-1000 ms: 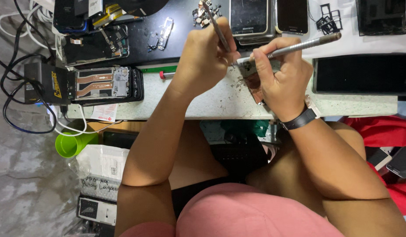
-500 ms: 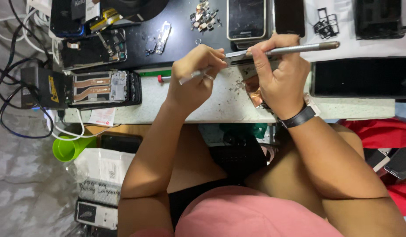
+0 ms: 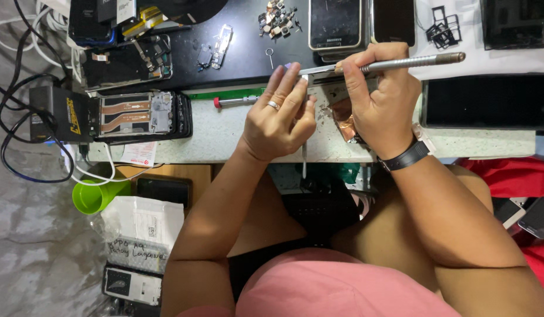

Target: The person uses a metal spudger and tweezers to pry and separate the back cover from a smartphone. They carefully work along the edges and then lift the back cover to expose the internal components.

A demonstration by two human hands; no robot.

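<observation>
Evidently the right hand (image 3: 380, 103) grips a slim metal tool (image 3: 395, 63); the left hand (image 3: 281, 117) pinches the opened phone (image 3: 336, 108) (thin, probably fragile, best held by edges) at twelve o'clock.

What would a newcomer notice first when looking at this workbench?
First, the two hands at the middle of the bench: the right hand grips a long silver tool while the left hand steadies the small part under its tip. Next, the opened phone lying at the left, beside a black box with tangled cables.
</observation>
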